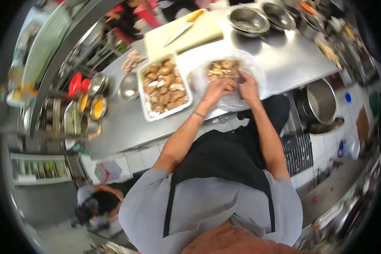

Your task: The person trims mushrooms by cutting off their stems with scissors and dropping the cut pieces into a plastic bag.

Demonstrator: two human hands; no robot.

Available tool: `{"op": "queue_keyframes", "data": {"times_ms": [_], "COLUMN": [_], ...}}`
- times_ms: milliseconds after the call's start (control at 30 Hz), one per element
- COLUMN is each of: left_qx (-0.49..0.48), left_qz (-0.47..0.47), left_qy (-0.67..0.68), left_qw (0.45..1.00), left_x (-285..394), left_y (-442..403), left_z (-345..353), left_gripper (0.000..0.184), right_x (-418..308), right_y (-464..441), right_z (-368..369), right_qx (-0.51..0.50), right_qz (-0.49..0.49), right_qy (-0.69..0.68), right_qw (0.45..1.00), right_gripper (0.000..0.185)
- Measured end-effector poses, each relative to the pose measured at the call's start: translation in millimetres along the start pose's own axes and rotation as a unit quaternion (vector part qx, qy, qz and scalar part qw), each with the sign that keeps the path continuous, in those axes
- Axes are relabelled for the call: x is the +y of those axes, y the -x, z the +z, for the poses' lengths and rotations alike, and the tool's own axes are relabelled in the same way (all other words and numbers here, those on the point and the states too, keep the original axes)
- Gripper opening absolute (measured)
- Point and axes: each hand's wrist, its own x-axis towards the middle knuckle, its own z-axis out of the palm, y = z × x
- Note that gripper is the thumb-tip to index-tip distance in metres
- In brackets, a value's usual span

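Both hands are over a clear plastic bag [256, 67] on the steel table, with mushroom pieces [224, 65] inside its opening. My left hand [220, 89] is closed at the near edge of the pieces, its fingers pressed around something too small to make out. On the bag's right side, my right hand [247, 86] grips a dark-handled tool [241, 80], probably a knife; its blade is hidden. Left of the bag stands a white tub [167, 113] full of whole brown mushrooms [165, 86].
A cutting board [207, 34] with a knife [178, 34] lies at the back. Metal bowls [247, 21] stand back right, another bowl [129, 86] left of the tub. A large pot [321, 101] is below right. Another person [99, 201] is at lower left.
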Motion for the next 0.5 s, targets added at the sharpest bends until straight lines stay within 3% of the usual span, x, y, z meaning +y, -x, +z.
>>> {"op": "queue_keyframes", "data": {"times_ms": [67,100,200,500], "left_qx": [-0.006,0.004,0.040,0.039], "left_qz": [-0.017,-0.011,-0.008,-0.023], "left_qy": [-0.016,-0.014,-0.135,-0.099], "left_qw": [1.000,1.000,0.990,0.994], "left_x": [-2,-15,-11,-19], "left_y": [-1,-6,-2,-1], "left_z": [-1,-9,-1,-5], "left_gripper": [0.026,0.026,0.026,0.031], "right_x": [6,22,-23,-16], "right_y": [-1,-4,9,6], "right_z": [-3,2,-5,5], "right_qx": [-0.049,-0.059,-0.075,-0.144], "right_qz": [0.053,0.039,0.022,0.061], "right_qy": [-0.056,-0.032,0.013,-0.058], "right_qw": [0.996,0.997,0.997,0.986], "right_gripper": [0.054,0.053,0.046,0.050]}}
